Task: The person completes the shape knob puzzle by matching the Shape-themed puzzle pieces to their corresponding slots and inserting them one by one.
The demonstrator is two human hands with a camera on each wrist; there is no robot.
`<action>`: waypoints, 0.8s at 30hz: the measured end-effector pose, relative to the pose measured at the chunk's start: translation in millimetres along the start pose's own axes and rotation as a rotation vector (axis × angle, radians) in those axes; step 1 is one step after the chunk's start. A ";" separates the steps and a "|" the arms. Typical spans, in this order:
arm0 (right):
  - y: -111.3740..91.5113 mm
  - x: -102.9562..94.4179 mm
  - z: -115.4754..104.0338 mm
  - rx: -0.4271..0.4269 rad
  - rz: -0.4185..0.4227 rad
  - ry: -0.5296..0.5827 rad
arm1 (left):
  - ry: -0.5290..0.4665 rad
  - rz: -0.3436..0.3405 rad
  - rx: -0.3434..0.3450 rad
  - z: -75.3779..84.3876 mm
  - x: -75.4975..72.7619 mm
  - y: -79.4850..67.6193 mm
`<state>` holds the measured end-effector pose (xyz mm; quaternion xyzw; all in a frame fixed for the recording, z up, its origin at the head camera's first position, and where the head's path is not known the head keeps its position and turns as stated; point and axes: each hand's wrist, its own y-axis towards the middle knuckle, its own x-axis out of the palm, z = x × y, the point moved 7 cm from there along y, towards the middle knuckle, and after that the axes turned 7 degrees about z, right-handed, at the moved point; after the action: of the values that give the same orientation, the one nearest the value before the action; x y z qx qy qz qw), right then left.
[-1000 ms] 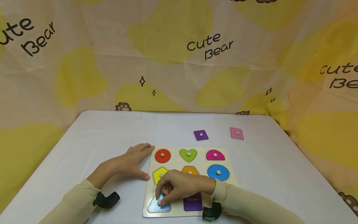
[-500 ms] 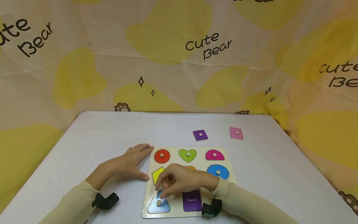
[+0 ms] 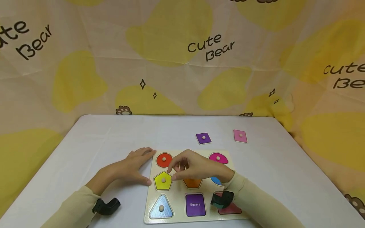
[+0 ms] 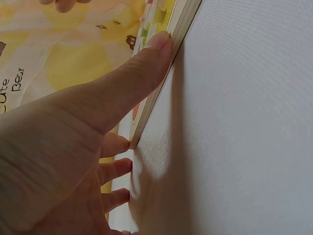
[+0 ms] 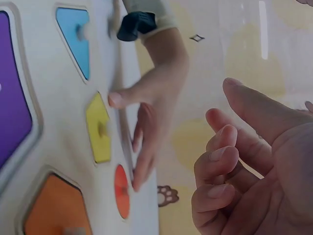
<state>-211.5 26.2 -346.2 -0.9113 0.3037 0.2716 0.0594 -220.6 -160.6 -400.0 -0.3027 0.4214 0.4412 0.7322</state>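
Observation:
My left hand (image 3: 132, 167) rests at the left edge of the wooden knob puzzle board (image 3: 179, 202); in the left wrist view its thumb (image 4: 159, 41) touches that edge. Above the board's middle, my right hand (image 3: 196, 166) holds nothing, its fingers loosely bent. The blue triangle piece (image 3: 160, 202) sits in the lower left recess. The yellow pentagon (image 3: 163, 185) and red circle (image 3: 163, 163) sit above it. Partly covered by the right hand is the orange piece (image 3: 192, 183); the green heart is hidden. A purple recess (image 3: 195, 210) shows the word "Square".
A purple knobbed piece (image 3: 201, 141) and a pink knobbed piece (image 3: 239, 139) lie on the white table (image 3: 114, 136) beyond the board. A dark pink shape (image 3: 231, 209) at lower right is partly covered by the right wrist camera. A patterned cloth (image 3: 171, 63) hangs behind.
My right hand has let go of the blue triangle's knob and has moved up and to the right over the board. The left hand stays at the edge.

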 end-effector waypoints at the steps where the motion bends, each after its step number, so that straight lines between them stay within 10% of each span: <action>1: -0.3 -4.4 0.1 0.003 0.013 0.000 | 0.000 0.001 -0.001 -0.5 0.2 0.1; 24: -2.0 -75.0 33.6 0.058 0.226 -0.035 | 0.013 0.012 0.000 -1.6 1.5 1.3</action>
<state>-275.8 76.1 -334.8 -0.8644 0.4110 0.2833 0.0600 -222.0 -160.7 -402.1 -0.3031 0.4281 0.4434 0.7268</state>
